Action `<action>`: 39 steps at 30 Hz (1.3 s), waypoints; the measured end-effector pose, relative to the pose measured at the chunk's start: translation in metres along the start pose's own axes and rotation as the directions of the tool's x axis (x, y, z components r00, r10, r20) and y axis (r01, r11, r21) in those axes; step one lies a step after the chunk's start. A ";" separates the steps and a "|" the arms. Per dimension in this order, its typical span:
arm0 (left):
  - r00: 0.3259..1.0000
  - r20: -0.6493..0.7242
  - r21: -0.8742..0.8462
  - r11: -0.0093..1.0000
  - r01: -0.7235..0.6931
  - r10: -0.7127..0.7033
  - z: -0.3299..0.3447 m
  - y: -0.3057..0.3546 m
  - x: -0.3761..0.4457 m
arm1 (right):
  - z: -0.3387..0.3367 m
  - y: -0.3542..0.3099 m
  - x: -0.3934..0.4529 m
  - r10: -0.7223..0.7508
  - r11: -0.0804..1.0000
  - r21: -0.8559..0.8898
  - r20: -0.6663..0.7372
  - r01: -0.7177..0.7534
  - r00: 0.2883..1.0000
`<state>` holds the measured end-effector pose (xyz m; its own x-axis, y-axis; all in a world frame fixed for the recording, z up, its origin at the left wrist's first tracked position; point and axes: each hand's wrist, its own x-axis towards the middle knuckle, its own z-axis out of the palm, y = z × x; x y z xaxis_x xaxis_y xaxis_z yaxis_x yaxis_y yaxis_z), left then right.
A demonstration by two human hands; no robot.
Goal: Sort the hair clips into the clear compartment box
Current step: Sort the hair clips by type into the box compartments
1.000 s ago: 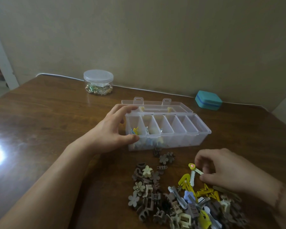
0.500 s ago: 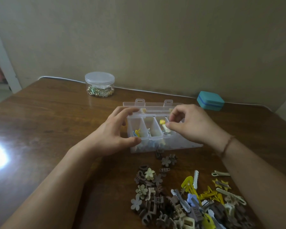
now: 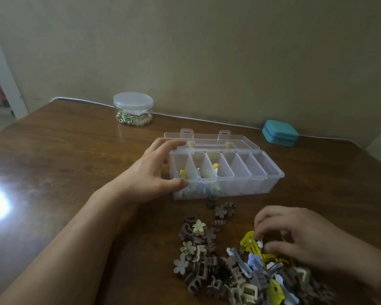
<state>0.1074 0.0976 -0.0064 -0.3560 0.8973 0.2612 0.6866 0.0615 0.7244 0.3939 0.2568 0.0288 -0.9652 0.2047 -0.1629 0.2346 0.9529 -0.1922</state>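
At box's left end: left hand (image 3: 151, 175), fingers curled over the far rim, thumb on the front wall, holding the clear compartment box (image 3: 260, 186). Nearer than box, to its right: right hand (image 3: 295, 236), blurred, fingers bent down into the hair clip pile (image 3: 240, 265), tips at a yellow snap clip (image 3: 252, 244); whether it grips, cannot tell. Box lid open; three leftmost compartments hold clips. Beyond box: lidded clear jar (image 3: 133, 108) left, teal case (image 3: 280, 133) right, all on wooden table (image 3: 64, 164).

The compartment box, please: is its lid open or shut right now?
Open: the compartment box has its lid folded back flat behind it.
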 end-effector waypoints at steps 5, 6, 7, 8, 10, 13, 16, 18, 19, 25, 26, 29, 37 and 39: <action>1.000 0.002 -0.001 1.000 -0.003 0.003 0.000 0.001 -0.001 | 0.000 0.004 0.008 0.012 0.998 0.058 -0.084 -0.007 0.996; 1.000 0.004 -0.001 1.000 -0.003 0.003 -0.001 0.001 -0.001 | -0.005 0.002 0.010 0.018 0.995 0.099 -0.113 -0.007 0.993; 1.000 0.004 -0.002 1.000 -0.003 0.003 -0.001 0.000 -0.001 | -0.013 -0.003 0.014 0.037 0.986 0.169 -0.159 -0.009 0.987; 1.000 0.005 -0.002 1.000 -0.003 0.003 -0.001 0.000 -0.001 | -0.021 -0.008 0.020 0.066 0.967 0.255 -0.221 -0.007 0.973; 1.000 0.007 0.000 1.000 -0.007 0.007 -0.001 0.000 0.000 | -0.038 -0.019 0.039 0.120 0.913 0.405 -0.366 0.042 0.923; 1.000 0.014 0.006 1.000 -0.006 0.006 -0.001 -0.001 0.000 | -0.056 -0.038 0.081 0.194 0.834 0.545 -0.434 0.086 0.880; 1.000 0.010 0.006 1.000 -0.006 0.006 -0.001 -0.002 0.000 | -0.054 -0.045 0.119 0.238 0.850 0.526 -0.409 0.015 0.881; 1.000 0.003 0.004 1.000 -0.010 0.010 -0.001 -0.002 0.000 | -0.048 -0.043 0.130 0.273 0.868 0.493 -0.372 -0.060 0.888; 1.000 0.001 0.005 1.000 -0.012 0.012 -0.001 -0.001 0.000 | -0.046 -0.042 0.130 0.289 0.866 0.495 -0.367 -0.077 0.884; 1.000 -0.001 -0.001 1.000 0.003 -0.003 -0.001 0.000 0.001 | -0.042 -0.032 0.074 0.061 0.968 0.249 -0.346 0.029 0.936; 1.000 -0.001 0.003 1.000 0.004 -0.004 0.000 0.000 0.001 | -0.039 -0.029 0.060 0.012 0.978 0.202 -0.262 0.043 0.965; 1.000 -0.003 0.008 1.000 0.000 0.000 0.000 0.000 0.000 | -0.025 -0.019 0.029 -0.058 0.996 0.070 -0.007 0.058 0.998; 1.000 0.008 -0.004 1.000 0.001 -0.001 0.000 -0.001 0.000 | 0.000 -0.009 0.019 -0.029 0.991 0.131 0.064 0.020 0.998; 1.000 0.007 -0.002 1.000 0.001 -0.001 0.000 -0.001 0.000 | 0.002 -0.009 0.020 -0.024 0.986 0.164 0.054 0.015 0.998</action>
<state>0.1065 0.0976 -0.0069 -0.3518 0.9004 0.2559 0.6848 0.0612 0.7262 0.3723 0.2518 0.0250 -0.9629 0.1696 -0.2101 0.2361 0.9063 -0.3505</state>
